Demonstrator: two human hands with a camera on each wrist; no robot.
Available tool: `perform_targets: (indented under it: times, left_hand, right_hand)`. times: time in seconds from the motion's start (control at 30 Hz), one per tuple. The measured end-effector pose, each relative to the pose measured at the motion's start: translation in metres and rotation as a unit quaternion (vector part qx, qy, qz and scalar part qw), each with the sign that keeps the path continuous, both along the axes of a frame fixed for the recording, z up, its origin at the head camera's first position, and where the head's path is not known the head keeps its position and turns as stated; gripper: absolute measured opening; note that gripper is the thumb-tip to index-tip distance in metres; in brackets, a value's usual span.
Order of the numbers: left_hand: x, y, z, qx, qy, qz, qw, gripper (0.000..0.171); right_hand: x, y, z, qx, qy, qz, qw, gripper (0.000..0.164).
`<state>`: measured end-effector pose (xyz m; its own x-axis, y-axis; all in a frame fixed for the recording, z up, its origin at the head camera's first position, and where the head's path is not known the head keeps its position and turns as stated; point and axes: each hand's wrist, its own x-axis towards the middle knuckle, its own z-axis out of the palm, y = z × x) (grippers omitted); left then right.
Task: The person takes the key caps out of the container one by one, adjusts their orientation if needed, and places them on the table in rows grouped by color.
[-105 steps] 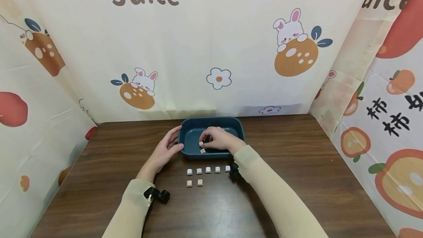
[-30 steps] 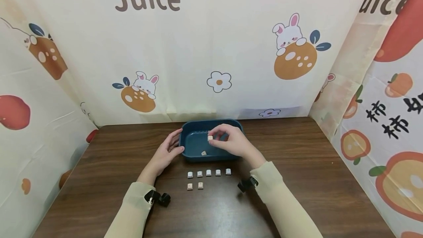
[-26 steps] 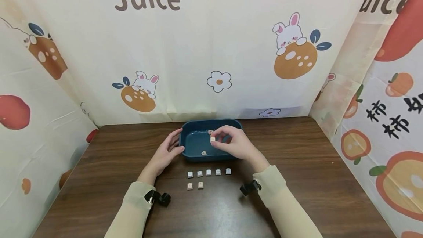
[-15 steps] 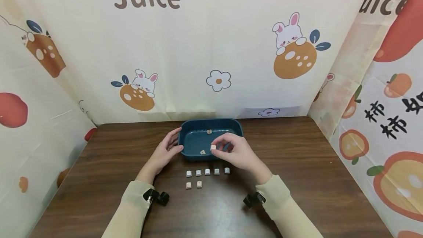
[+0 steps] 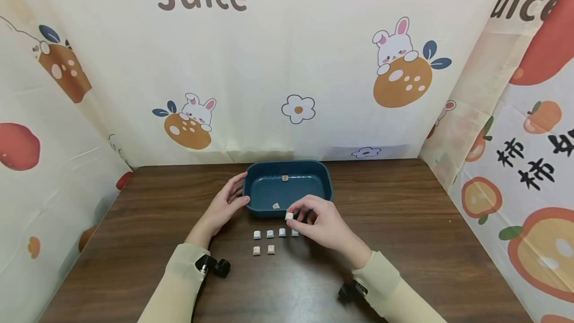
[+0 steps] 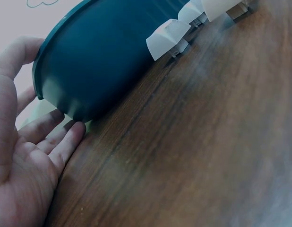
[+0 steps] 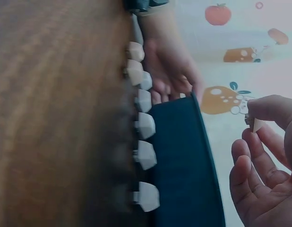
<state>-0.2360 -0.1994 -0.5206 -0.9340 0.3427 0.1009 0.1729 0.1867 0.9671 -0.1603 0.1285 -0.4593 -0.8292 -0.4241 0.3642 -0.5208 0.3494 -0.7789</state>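
My right hand (image 5: 319, 221) pinches a small cream keycap (image 5: 289, 216) between thumb and index finger, over the near rim of the dark blue tray (image 5: 305, 186). In the right wrist view this keycap (image 7: 255, 124) shows side-on, its stem exposed. My left hand (image 5: 222, 209) rests at the tray's left end, thumb and fingers spread and loosely bent against its wall. Inside the tray lie two keycaps, one near the back wall (image 5: 284, 178) and one near the front (image 5: 275, 206). A row of white keycaps (image 5: 270, 234) stands before the tray, its right end hidden behind my right hand.
Two cream keycaps (image 5: 271, 249) form a second row nearer me on the brown wooden table (image 5: 269, 293). Behind the tray hangs a printed cloth (image 5: 251, 64), with more cloth along both sides. Each wrist wears a black camera.
My right hand has lifted a keycap from the tray and brought it toward me to the near rim. The back keycap in the tray has come into sight. The left hand stays put.
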Motion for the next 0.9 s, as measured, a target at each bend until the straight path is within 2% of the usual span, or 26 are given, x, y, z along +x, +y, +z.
perform_targets:
  times: [0.3,0.6,0.9]
  left_hand:
    - [0.0,0.001,0.001,0.009,-0.005,-0.002,0.9999,0.069]
    - [0.001,-0.001,0.001,0.005,-0.005,0.002,1.0,0.069]
    - [0.002,0.0,0.002,0.0,-0.005,0.005,1.0,0.069]
  right_hand:
    - [0.006,0.005,-0.015,-0.001,0.005,-0.019,1.0,0.019]
    - [0.01,-0.003,-0.029,0.006,0.013,0.017,1.0,0.019]
    - [0.02,-0.008,-0.033,0.037,-0.034,0.036,0.998,0.015]
